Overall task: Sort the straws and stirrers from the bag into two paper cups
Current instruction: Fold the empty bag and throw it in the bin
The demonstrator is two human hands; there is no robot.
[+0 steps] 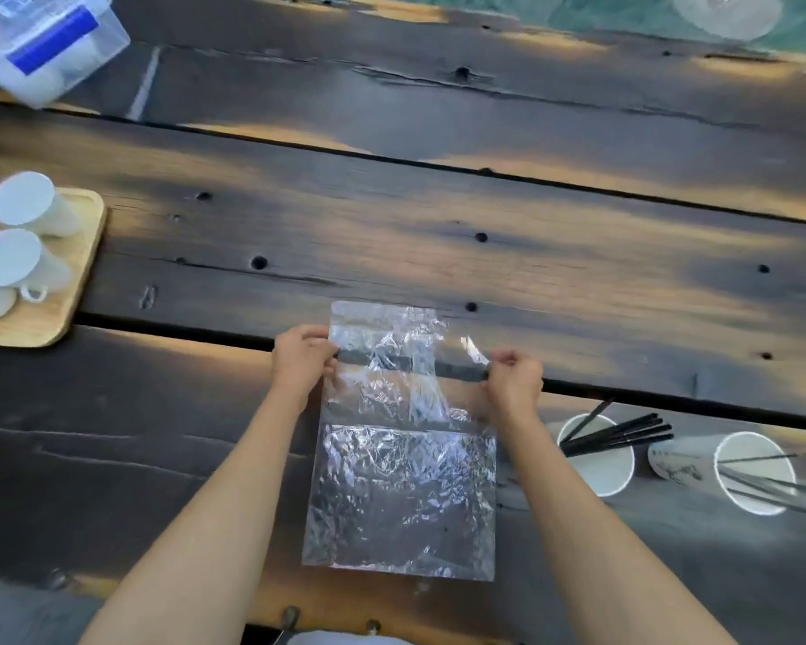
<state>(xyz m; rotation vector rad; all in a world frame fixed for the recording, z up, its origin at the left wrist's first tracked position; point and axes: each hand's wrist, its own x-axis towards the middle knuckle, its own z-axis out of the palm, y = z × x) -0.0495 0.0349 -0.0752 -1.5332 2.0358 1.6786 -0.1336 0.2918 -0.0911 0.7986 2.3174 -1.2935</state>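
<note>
Bag laid flat on surface, apparently emptied; upper part pinched at both edges by left hand and right hand, likely for folding. Black straws held in near cup, thin stirrers in far cup, kept separate at right.

Glossy crinkled plastic bag, weathered wood table

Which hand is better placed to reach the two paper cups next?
Right. The right hand pinches the bag edge nearest both paper cups, which stand to its right; the left hand holds the far edge.
</note>
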